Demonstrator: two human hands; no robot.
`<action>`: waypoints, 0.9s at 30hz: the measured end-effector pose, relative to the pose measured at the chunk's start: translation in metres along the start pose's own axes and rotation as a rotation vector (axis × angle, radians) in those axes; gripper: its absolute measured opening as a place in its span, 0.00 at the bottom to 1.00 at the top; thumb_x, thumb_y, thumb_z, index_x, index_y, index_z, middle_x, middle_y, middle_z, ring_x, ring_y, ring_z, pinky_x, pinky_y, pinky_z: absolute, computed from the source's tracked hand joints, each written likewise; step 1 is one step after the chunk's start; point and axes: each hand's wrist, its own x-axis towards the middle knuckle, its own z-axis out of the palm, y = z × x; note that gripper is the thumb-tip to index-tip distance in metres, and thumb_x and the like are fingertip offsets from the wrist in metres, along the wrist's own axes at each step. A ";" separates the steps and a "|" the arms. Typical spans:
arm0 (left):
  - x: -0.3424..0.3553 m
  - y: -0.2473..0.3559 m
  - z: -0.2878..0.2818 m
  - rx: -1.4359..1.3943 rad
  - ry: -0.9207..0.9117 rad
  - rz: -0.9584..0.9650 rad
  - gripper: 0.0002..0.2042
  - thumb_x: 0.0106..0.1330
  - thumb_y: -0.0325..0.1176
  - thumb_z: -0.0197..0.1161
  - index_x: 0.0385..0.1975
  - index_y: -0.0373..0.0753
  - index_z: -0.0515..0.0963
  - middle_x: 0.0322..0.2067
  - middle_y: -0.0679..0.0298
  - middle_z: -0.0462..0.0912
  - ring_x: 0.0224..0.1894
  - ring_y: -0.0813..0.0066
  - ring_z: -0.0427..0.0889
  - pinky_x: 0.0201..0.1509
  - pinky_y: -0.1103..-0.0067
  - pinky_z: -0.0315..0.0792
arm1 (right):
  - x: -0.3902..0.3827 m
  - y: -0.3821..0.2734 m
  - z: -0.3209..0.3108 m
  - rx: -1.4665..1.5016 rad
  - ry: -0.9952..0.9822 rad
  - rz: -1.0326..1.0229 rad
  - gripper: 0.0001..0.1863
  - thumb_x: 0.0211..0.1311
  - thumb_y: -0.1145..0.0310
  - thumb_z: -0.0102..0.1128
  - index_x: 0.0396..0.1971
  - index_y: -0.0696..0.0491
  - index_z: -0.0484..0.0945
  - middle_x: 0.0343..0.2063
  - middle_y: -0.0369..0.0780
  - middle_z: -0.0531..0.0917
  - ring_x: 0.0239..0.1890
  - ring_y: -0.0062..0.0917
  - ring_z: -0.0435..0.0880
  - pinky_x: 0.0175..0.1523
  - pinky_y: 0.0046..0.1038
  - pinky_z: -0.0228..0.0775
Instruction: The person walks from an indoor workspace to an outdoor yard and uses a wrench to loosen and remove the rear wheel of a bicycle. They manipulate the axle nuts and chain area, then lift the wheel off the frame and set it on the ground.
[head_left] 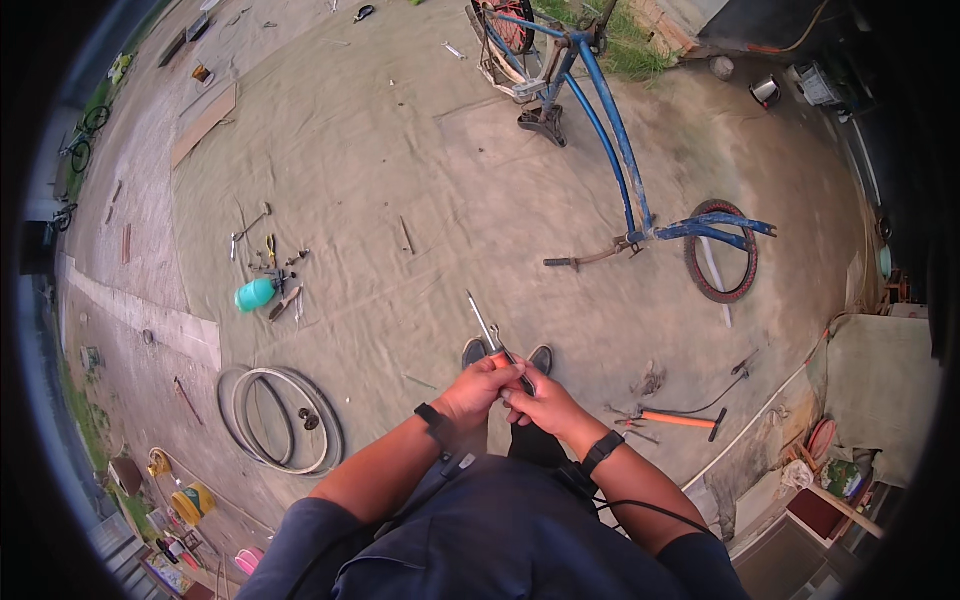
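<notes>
Close together in front of my body, my left hand (474, 393) and my right hand (550, 404) are both closed, their fingertips meeting. A screwdriver (483, 319) with an orange handle and a metal shaft points up and away from my left hand, which grips it. Beside it, a slim metal wrench (497, 333) with a rounded end runs back into my right hand's fingers. Its lower part is mostly hidden by the fingers. Below the hands stand my dark shoes (475, 351) on the ground sheet.
A blue bicycle frame (612, 130) lies ahead right, near a red-and-black wheel (745, 285). An orange-barrelled hand pump (680, 419) lies at right. At left are two bare tires (330, 430), a teal bottle (255, 294) and pliers (271, 245). The ground sheet (370, 190) spreads underneath.
</notes>
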 end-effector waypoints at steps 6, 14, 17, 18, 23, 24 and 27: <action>-0.022 0.018 -0.015 -0.075 -0.017 0.020 0.08 0.73 0.34 0.58 0.40 0.36 0.78 0.32 0.61 0.83 0.31 0.69 0.82 0.37 0.73 0.76 | 0.019 -0.004 0.014 0.016 -0.064 0.149 0.28 0.73 0.58 0.60 0.69 0.46 0.64 0.38 0.35 0.82 0.34 0.20 0.84 0.37 0.22 0.76; -0.054 0.022 -0.102 -0.042 0.493 0.082 0.05 0.69 0.32 0.62 0.38 0.38 0.77 0.31 0.62 0.83 0.33 0.71 0.82 0.41 0.74 0.76 | 0.058 -0.003 0.017 -0.663 0.041 0.086 0.29 0.67 0.56 0.66 0.59 0.61 0.73 0.31 0.40 0.87 0.33 0.23 0.87 0.40 0.27 0.77; -0.085 0.020 -0.153 0.077 0.626 0.040 0.05 0.68 0.30 0.63 0.37 0.37 0.77 0.30 0.62 0.83 0.30 0.72 0.81 0.37 0.75 0.73 | 0.072 -0.012 0.010 -0.592 0.035 0.122 0.29 0.67 0.56 0.66 0.59 0.61 0.72 0.31 0.39 0.87 0.32 0.23 0.86 0.39 0.27 0.77; -0.098 0.020 -0.167 0.098 0.670 -0.007 0.05 0.67 0.30 0.63 0.37 0.37 0.77 0.29 0.62 0.82 0.30 0.73 0.81 0.36 0.75 0.72 | 0.078 -0.016 0.007 -0.600 0.032 0.120 0.29 0.67 0.56 0.66 0.59 0.61 0.72 0.31 0.39 0.86 0.31 0.22 0.85 0.38 0.27 0.77; -0.145 0.007 -0.223 0.197 1.210 0.100 0.23 0.64 0.32 0.68 0.55 0.31 0.72 0.49 0.52 0.80 0.51 0.66 0.80 0.56 0.72 0.73 | 0.096 -0.058 -0.003 -0.566 0.037 0.133 0.28 0.68 0.57 0.66 0.59 0.60 0.72 0.30 0.39 0.85 0.28 0.21 0.83 0.32 0.25 0.76; -0.153 0.014 -0.222 0.208 1.360 0.093 0.31 0.63 0.33 0.69 0.63 0.29 0.67 0.58 0.49 0.76 0.60 0.62 0.77 0.64 0.70 0.70 | 0.101 -0.066 -0.007 -0.561 0.037 0.120 0.28 0.68 0.57 0.66 0.59 0.60 0.72 0.30 0.39 0.85 0.28 0.20 0.83 0.32 0.24 0.75; -0.164 0.028 -0.218 0.158 1.346 0.070 0.39 0.62 0.34 0.70 0.71 0.30 0.58 0.68 0.46 0.67 0.70 0.58 0.68 0.71 0.67 0.65 | 0.120 -0.090 -0.024 -0.552 0.029 0.085 0.27 0.68 0.58 0.66 0.59 0.60 0.73 0.30 0.39 0.85 0.27 0.20 0.82 0.31 0.24 0.75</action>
